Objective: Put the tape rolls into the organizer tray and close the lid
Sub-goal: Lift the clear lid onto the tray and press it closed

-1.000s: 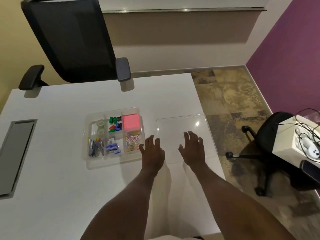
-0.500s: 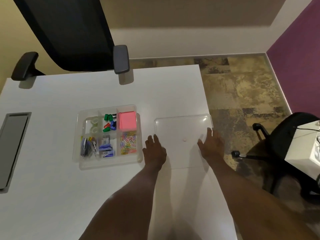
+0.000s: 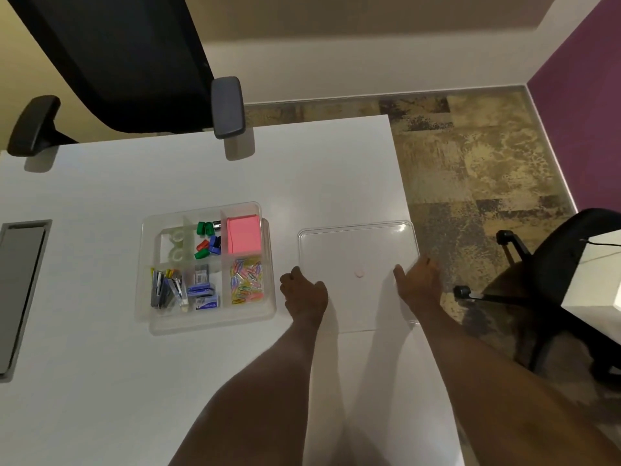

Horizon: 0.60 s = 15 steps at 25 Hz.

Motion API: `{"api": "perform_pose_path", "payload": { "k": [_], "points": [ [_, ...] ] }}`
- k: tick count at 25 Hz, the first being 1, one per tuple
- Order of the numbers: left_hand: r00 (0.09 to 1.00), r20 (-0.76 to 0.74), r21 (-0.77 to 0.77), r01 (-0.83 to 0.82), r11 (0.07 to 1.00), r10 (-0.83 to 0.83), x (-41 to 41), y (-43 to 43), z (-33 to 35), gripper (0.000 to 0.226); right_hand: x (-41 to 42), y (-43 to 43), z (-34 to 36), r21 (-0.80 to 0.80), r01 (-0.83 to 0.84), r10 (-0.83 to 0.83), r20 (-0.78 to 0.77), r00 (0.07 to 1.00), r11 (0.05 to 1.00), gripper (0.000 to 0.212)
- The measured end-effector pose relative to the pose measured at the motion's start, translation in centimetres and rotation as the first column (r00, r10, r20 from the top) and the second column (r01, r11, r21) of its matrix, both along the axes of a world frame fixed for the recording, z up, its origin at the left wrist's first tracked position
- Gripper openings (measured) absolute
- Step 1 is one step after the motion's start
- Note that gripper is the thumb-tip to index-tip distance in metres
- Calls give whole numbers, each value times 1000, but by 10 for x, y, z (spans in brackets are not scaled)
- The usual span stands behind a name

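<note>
The clear organizer tray [image 3: 211,322] sits on the white table [image 3: 312,169], left of my hands. Two clear tape rolls [image 3: 176,244] lie in its back-left compartment. The clear flat lid [image 3: 353,243] lies on the table to the tray's right, near the table's right edge. My left hand [image 3: 304,292] has its fingers curled over the lid's left edge. At the lid's right edge is my right hand [image 3: 419,280], thumb on top and fingers past the rim. The lid still looks flat on the table.
Other tray compartments hold pink sticky notes [image 3: 244,233], coloured clips, paper clips [image 3: 246,280] and staplers. A black office chair [image 3: 134,62] stands behind the table, another chair [image 3: 551,280] at the right. A grey cable hatch [image 3: 20,290] is at the left.
Both hands moved from resting on the lid's near part to its two side edges, the right hand sliding far right. The camera view tilted down and shifted.
</note>
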<state>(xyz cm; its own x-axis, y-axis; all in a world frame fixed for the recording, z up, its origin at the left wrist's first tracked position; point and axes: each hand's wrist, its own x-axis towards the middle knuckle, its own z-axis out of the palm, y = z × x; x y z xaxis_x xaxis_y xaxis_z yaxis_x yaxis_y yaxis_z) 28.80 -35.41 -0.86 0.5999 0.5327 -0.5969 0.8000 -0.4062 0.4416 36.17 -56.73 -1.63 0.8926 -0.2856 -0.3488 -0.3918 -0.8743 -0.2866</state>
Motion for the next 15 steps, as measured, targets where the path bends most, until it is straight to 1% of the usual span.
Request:
{"api": "perform_pose_path", "payload": {
  "k": [2,4,7,9,11,13,15],
  "points": [
    [995,8,-22,-95,995,95,-1,-4,5,62,0,5,5,-4,55,-55,39,998,998,55],
    [989,58,-14,-136,991,136,-2,-9,12,63,0,12,15,-19,90,-88,110,990,996,50],
    [972,187,21,-146,989,139,-2,-3,23,62,3,21,34,-11,113,-108,220,969,994,44],
    [943,298,30,-162,986,145,0,11,32,59,6,30,46,15,106,-106,280,954,994,41],
    [902,402,37,-190,981,159,0,31,44,56,7,45,59,27,77,-82,337,938,997,37],
    [855,486,52,-235,971,181,-5,56,59,56,5,67,71,29,2,-14,404,915,1000,32],
    [827,522,64,-282,957,208,-9,85,72,56,0,93,83,76,-77,33,461,887,994,28]
  ]
}}
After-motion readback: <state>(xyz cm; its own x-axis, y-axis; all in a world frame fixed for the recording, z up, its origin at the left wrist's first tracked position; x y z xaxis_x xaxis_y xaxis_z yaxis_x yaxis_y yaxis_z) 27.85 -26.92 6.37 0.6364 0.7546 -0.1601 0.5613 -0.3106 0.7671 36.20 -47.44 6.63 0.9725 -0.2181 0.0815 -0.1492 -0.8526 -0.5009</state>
